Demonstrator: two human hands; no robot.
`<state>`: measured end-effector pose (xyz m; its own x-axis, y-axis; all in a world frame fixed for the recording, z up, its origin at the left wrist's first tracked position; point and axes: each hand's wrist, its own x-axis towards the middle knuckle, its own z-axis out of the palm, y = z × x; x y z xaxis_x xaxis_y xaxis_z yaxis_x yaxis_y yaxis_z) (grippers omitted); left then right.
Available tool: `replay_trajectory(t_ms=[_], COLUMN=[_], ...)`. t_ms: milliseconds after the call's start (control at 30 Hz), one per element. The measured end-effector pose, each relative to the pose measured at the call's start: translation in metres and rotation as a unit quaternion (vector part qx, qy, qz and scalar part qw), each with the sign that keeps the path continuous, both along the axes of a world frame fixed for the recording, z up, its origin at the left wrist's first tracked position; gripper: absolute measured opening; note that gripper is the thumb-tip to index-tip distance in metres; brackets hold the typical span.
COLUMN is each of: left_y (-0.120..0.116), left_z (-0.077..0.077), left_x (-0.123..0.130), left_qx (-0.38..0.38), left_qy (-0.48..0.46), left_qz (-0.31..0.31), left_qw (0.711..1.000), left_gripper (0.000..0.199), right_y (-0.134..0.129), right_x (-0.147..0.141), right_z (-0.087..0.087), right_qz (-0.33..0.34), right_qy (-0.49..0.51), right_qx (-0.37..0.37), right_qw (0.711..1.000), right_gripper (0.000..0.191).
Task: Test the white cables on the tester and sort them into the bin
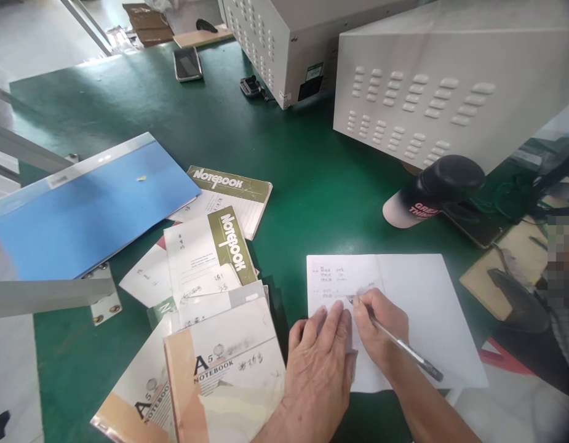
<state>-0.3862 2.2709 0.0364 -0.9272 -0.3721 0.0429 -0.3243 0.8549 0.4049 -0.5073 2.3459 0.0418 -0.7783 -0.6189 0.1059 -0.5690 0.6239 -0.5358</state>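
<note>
A white sheet of paper (422, 307) lies on the green table (293, 227), with a few lines of handwriting near its upper left. My right hand (381, 326) is closed around a pen (406, 347), its tip at the written lines. Flat on the paper's left edge rests my left hand (318, 363), fingers stretched out and holding nothing. Just left of it is an A5 notebook (233, 369) with a tan spine, partly over another A5 notebook (131, 394).
More notebooks (210, 246) overlap behind these, beside a blue folder (95, 203). A dark-topped bottle (432, 191) stands at the right, near large vented metal cabinets (404, 92). A phone (187, 64) lies at the back. Metal frame bars (48, 298) cross the left side.
</note>
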Motion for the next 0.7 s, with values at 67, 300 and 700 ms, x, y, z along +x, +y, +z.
replay_trajectory(t_ms=[67, 300, 700], left_y=[0.0, 0.002, 0.003], left_z=[0.0, -0.001, 0.005], left_x=[0.0, 0.001, 0.002], left_qx=[-0.004, -0.003, 0.002], left_qy=[-0.003, -0.007, -0.003], left_qz=[-0.003, 0.0, -0.012], left_qw=[1.0, 1.0, 1.0], left_gripper=[0.044, 0.044, 0.044], right_y=[0.001, 0.0, 0.005], right_x=[0.0, 0.0, -0.015], right_z=[0.0, 0.0, 0.024], right_qz=[-0.003, 0.0, -0.122], right_qy=[0.0, -0.003, -0.269], right_qx=[-0.004, -0.011, -0.201], right_qw=[1.0, 1.0, 0.934], right_gripper=[0.027, 0.027, 0.028])
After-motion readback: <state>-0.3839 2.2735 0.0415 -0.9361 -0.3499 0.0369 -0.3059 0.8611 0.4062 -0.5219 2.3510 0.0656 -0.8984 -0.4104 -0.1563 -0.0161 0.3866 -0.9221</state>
